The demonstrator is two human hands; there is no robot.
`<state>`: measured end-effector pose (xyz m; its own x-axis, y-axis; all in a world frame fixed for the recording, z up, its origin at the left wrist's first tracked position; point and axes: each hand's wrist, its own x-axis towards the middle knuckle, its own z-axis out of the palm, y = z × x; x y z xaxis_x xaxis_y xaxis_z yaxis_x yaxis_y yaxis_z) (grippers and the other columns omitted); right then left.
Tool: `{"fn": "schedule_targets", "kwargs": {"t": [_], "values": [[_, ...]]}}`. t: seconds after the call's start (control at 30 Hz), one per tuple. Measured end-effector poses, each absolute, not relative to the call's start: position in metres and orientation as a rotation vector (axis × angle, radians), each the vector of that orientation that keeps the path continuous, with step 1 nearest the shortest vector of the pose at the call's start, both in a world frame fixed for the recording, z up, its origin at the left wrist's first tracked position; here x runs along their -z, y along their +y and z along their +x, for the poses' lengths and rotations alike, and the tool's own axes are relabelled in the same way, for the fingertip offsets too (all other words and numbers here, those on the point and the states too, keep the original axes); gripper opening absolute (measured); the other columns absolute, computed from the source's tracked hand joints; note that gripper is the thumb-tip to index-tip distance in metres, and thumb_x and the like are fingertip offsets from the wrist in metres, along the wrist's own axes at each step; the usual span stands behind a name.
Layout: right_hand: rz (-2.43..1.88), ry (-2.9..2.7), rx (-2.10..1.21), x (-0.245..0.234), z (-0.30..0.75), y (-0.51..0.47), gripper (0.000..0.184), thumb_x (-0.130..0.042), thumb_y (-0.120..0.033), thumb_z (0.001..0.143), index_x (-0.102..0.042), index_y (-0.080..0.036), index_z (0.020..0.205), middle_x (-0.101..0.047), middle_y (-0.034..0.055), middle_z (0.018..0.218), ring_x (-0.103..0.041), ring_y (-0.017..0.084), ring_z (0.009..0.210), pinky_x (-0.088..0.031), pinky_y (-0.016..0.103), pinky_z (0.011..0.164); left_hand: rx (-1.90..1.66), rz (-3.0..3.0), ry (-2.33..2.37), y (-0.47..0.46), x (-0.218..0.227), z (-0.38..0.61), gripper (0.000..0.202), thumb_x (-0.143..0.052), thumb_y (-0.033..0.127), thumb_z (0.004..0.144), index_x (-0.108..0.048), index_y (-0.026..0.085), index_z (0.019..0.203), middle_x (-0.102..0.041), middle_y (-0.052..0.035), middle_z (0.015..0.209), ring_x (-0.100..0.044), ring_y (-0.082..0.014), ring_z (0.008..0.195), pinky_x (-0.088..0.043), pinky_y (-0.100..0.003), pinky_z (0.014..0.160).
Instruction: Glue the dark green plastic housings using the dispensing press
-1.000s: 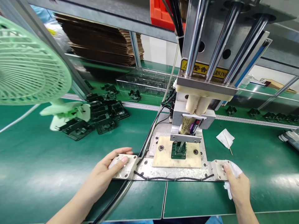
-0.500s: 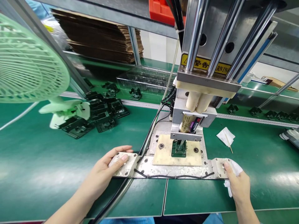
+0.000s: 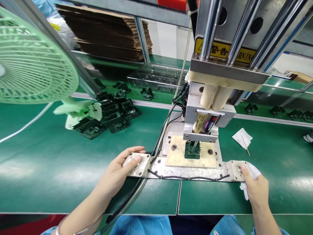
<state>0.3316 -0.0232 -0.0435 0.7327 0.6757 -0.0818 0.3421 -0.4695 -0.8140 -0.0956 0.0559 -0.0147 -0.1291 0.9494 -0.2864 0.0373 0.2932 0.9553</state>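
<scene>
A press machine (image 3: 220, 75) stands over a cream fixture plate (image 3: 178, 156) that holds a small dark green part (image 3: 192, 151). The press head is down on that part. My left hand (image 3: 119, 171) lies flat, its fingers spread over the left metal button plate (image 3: 139, 162). My right hand (image 3: 255, 191) is closed round a crumpled white cloth (image 3: 253, 171), and its thumb presses the round button (image 3: 240, 168) on the right metal plate.
A pale green fan (image 3: 34, 62) stands at the left. Several black plastic parts (image 3: 110, 114) lie in a pile behind it. A white wipe with a stick (image 3: 242, 138) lies right of the press. Black cables (image 3: 156, 147) run from the press to the table's front edge. Flat cardboard (image 3: 105, 32) is stacked at the back.
The camera has tilted and shifted a little, so everything sits slightly higher and further right in the picture. Both hands stay on the button plates; the press head stays down.
</scene>
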Motion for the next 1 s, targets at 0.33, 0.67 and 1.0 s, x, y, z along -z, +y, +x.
{"fn": "schedule_targets", "kwargs": {"t": [0.33, 0.67, 1.0], "values": [[-2.081, -0.765, -0.481, 0.0426, 0.3298, -0.0216, 0.077, -0.069, -0.080, 0.057, -0.078, -0.014, 0.095, -0.074, 0.0098, 0.077, -0.068, 0.031, 0.077, -0.053, 0.036, 0.068, -1.065, 0.921, 1.448, 0.0544, 0.0111, -0.0925, 0.064, -0.085, 0.058, 0.062, -0.066, 0.022, 0.112, -0.072, -0.0015, 0.103, -0.061, -0.0133, 0.074, -0.050, -0.018, 0.065], [-2.063, -0.795, -0.479, 0.0426, 0.3289, -0.0225, 0.076, -0.068, -0.079, 0.060, -0.078, -0.013, 0.096, -0.074, 0.0101, 0.078, -0.069, 0.030, 0.074, -0.052, 0.035, 0.065, -1.028, 0.950, 1.470, 0.0552, 0.0152, -0.0977, 0.065, -0.083, 0.060, 0.063, -0.065, 0.024, 0.114, -0.072, -0.0024, 0.106, -0.063, -0.0149, 0.077, -0.051, -0.018, 0.065], [-2.075, -0.819, -0.428, 0.0407, 0.3268, -0.0226, 0.074, -0.065, -0.079, 0.062, -0.077, -0.014, 0.095, -0.074, 0.0098, 0.078, -0.069, 0.031, 0.078, -0.051, 0.036, 0.069, -1.073, 0.920, 1.453, 0.0548, 0.0119, -0.0926, 0.065, -0.086, 0.057, 0.060, -0.067, 0.022, 0.112, -0.071, -0.0029, 0.104, -0.062, -0.0139, 0.075, -0.052, -0.018, 0.064]]}}
